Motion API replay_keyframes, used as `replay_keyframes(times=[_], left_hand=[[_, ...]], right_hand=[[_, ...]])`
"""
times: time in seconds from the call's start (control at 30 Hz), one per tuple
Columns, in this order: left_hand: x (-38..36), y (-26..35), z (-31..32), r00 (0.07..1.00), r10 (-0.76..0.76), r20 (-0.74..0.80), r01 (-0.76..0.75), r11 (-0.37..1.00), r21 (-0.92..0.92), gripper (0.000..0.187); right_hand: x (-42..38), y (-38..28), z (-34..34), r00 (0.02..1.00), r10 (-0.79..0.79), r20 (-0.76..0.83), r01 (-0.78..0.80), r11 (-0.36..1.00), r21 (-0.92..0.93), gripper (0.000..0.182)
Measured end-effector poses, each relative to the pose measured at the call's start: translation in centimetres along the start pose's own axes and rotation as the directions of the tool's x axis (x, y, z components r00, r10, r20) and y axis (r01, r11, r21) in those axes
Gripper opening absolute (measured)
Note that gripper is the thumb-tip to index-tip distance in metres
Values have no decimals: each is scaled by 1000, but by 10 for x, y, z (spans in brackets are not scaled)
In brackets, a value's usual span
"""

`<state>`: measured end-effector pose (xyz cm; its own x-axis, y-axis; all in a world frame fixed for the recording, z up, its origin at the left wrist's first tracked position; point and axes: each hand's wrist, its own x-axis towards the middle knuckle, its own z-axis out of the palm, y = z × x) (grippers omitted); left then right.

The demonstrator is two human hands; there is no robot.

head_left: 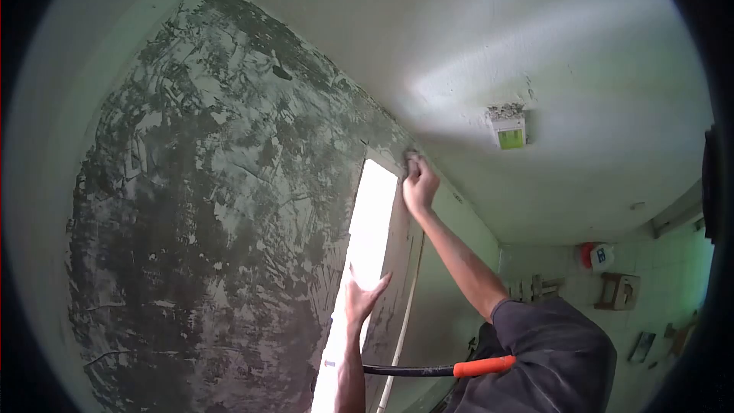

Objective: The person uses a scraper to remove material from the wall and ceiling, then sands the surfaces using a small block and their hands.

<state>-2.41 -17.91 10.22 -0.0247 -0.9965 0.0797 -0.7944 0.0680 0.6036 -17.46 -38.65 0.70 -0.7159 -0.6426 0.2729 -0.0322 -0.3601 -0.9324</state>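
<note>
My right hand (420, 186) is raised to the wall beside the top corner of a narrow, bright opening (372, 214). Its fingers are closed around a small dark grey thing, too blurred to identify, that meets the wall near the ceiling line. Lower down, my left hand (364, 300) lies against the bright opening and its side edge, thumb and fingers apart, with nothing visible in it. Rough, patchy grey plaster covers the wall (222, 206) to the left of the opening.
A black bar with an orange grip (485, 367) crosses below my hands. A pale strip (405, 310) runs beside the opening. A fixture with a green panel (511, 138) is on the pale surface at right. A stool (618, 292) and a red-and-white container (598, 256) stand at far right.
</note>
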Motion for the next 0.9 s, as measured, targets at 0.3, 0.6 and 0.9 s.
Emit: replay_keyframes(times=[0.3, 0.6, 0.9], left_hand=[[-3, 30, -8, 964, -225, 144, 236, 970, -62, 87], [2, 10, -5, 976, -155, 152, 173, 979, -111, 75], [-8, 5, -2, 999, -35, 35, 38, 994, -99, 63]], right_hand=[[27, -62, 39, 972, -237, -9, 229, 927, 299, 19], [55, -149, 53, 971, 22, -239, 1, 995, 96, 14], [63, -170, 37, 982, 188, 20, -185, 977, -110, 20]])
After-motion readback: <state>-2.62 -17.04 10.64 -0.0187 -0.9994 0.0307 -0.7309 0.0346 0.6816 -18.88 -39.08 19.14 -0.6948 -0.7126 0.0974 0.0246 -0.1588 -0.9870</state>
